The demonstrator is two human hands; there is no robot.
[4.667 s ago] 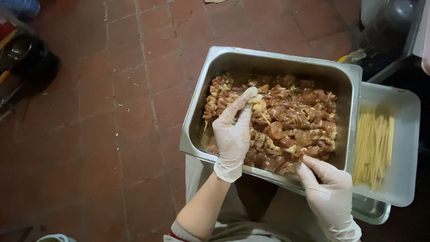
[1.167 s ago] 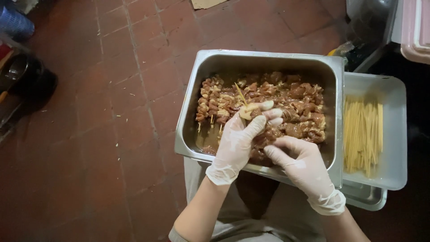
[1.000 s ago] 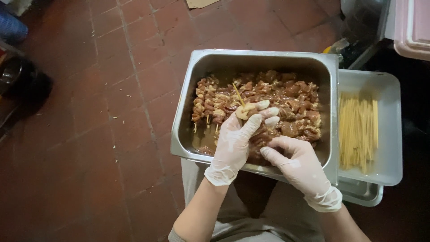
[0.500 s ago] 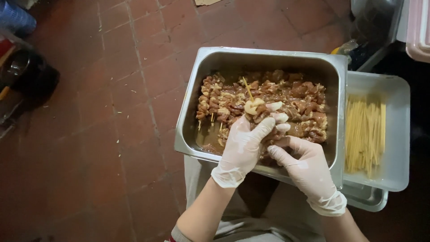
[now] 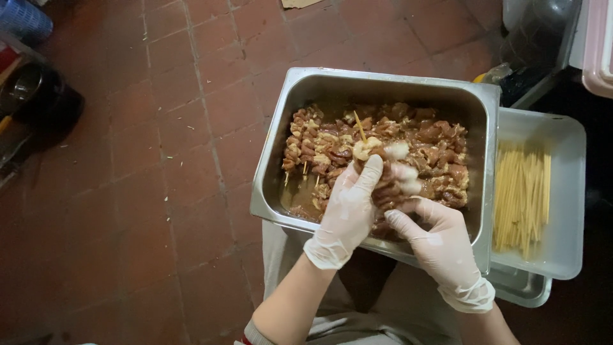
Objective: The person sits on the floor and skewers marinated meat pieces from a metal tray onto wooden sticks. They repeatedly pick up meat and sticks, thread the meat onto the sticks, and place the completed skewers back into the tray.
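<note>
A deep steel pan [image 5: 276,160] rests on my lap, filled with marinated meat pieces [image 5: 440,150] and finished skewers [image 5: 306,150] laid at its left side. My left hand [image 5: 348,214], in a clear glove, grips a wooden skewer with meat threaded on it; the stick's tip pokes up at the pan's middle. My right hand [image 5: 434,239], also gloved, is closed around the lower end of the same skewer, pressing meat along it. Both hands meet over the pan's near half.
A white plastic tray [image 5: 562,249] of bare wooden sticks [image 5: 520,198] sits to the right of the pan, on a steel tray [image 5: 520,291]. Red tile floor [image 5: 159,160] lies to the left. A dark pot [image 5: 38,96] and blue basket [image 5: 25,19] stand far left.
My right hand has come from the pan's near right rim to join the left on the skewer. In the last second both hands have shifted only slightly as meat is worked along the stick.
</note>
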